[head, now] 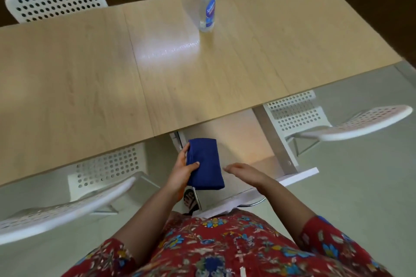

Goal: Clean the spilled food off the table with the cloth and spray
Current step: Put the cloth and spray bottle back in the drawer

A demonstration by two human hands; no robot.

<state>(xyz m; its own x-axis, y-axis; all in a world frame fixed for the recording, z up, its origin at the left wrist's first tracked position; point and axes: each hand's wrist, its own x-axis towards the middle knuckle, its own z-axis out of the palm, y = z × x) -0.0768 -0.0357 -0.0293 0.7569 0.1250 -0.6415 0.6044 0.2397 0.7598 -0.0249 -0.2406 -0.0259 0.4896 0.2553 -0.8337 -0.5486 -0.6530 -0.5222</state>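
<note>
My left hand (182, 170) grips a folded dark blue cloth (206, 163), thumb on top, held below the near edge of the light wooden table (90, 74). Just right of the cloth, my right hand (242, 170) hovers with relaxed fingers and holds nothing. A clear plastic bottle with a blue label (208, 0) stands upright at the far side of the table. A glossy patch with faint small specks (173, 48) lies on the tabletop left of the bottle.
White perforated chairs stand around the table: one at the near left (67, 207), one at the near right (360, 122), two at the far side (56, 0). The floor is pale; the table's metal leg and white foot (279, 148) are under the right half.
</note>
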